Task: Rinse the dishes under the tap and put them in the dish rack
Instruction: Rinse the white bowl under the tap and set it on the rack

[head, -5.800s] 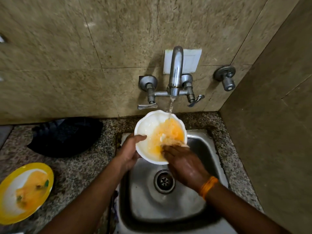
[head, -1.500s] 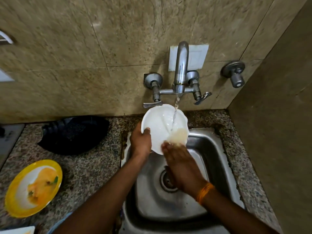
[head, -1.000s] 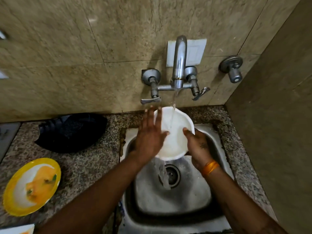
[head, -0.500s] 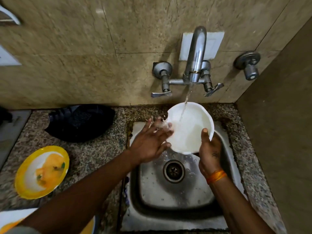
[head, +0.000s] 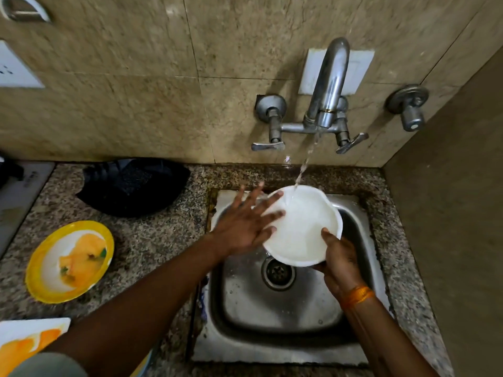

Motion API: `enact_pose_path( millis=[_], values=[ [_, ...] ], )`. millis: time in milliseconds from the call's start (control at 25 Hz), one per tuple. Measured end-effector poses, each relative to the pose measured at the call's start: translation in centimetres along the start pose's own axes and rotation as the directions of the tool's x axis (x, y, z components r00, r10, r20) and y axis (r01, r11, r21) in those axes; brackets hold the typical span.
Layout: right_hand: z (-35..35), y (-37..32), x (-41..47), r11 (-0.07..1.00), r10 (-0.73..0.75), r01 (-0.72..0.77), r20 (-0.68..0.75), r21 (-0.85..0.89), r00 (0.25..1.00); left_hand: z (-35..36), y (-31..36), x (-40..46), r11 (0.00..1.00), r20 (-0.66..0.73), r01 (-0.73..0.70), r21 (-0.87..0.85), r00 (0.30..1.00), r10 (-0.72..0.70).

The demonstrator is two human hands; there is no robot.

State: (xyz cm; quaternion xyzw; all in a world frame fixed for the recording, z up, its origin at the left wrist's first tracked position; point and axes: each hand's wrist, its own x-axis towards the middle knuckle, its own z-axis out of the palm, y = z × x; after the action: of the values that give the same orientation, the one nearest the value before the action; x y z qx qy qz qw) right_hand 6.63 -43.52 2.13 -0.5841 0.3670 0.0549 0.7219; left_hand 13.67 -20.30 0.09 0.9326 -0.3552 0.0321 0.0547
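While held over the steel sink (head: 275, 319), white bowl (head: 302, 227) tilted under the tap (head: 328, 85), with the water stream (head: 306, 161) landing on its inner far wall. Right hand (head: 340, 257) gripping the bowl at its near right rim, thumb over the edge and inside, remaining fingers curled beneath and out of sight. Orange thread band (head: 356, 295) around the right wrist. Left hand (head: 242, 224) flat and spread, fingers (head: 272, 216) straight, tips resting on the bowl's left rim and inner wall, grasping nothing. Drain strainer (head: 277, 272) visible directly below the bowl. Two lever handles on the mixer body, plus a separate wall valve (head: 408, 110) to the right of the tap. Speckled granite table (head: 152, 240) surrounding the sink. Yellow-rimmed plate (head: 69, 261) with orange food residue lying on the table, well apart from the sink on the left. Second soiled white dish (head: 30, 338), also smeared orange, at the lower left edge, partly covered by the left forearm. Dark crumpled bag-like item (head: 133, 186) against the tiled wall, behind the yellow-rimmed plate; exact nature not determinable. Dish rack not identifiable from this view.
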Motion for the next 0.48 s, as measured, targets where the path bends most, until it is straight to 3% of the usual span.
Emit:
enact_pose_path(
  millis=[120, 200, 360, 480],
  values=[
    [-0.3, 1.1, -0.7, 0.987, 0.137, -0.128, 0.096, -0.100, 0.986, -1.0, -1.5, 3.0, 0.981, 0.081, 0.096, -0.170, 0.993, -0.083],
    [-0.1, 1.8, -1.2, 0.977, 0.181, -0.160, 0.155, -0.139, 0.971, -1.3, -1.6, 5.1, 0.961, 0.168, 0.065, -0.269, 0.986, -0.019],
    [0.4, 1.1, -1.1, 0.964, 0.153, -0.099, 0.207, -0.248, 0.966, -1.2, 0.3, 6.9, 0.965, 0.084, -0.254, -0.057, 0.962, 0.259],
    [0.9, 0.0, -0.7, 0.959, 0.077, -0.019, 0.194, -0.283, 0.978, -1.5, 1.6, 8.0, 0.855, 0.045, -0.517, 0.034, 0.856, 0.515]
  ],
)
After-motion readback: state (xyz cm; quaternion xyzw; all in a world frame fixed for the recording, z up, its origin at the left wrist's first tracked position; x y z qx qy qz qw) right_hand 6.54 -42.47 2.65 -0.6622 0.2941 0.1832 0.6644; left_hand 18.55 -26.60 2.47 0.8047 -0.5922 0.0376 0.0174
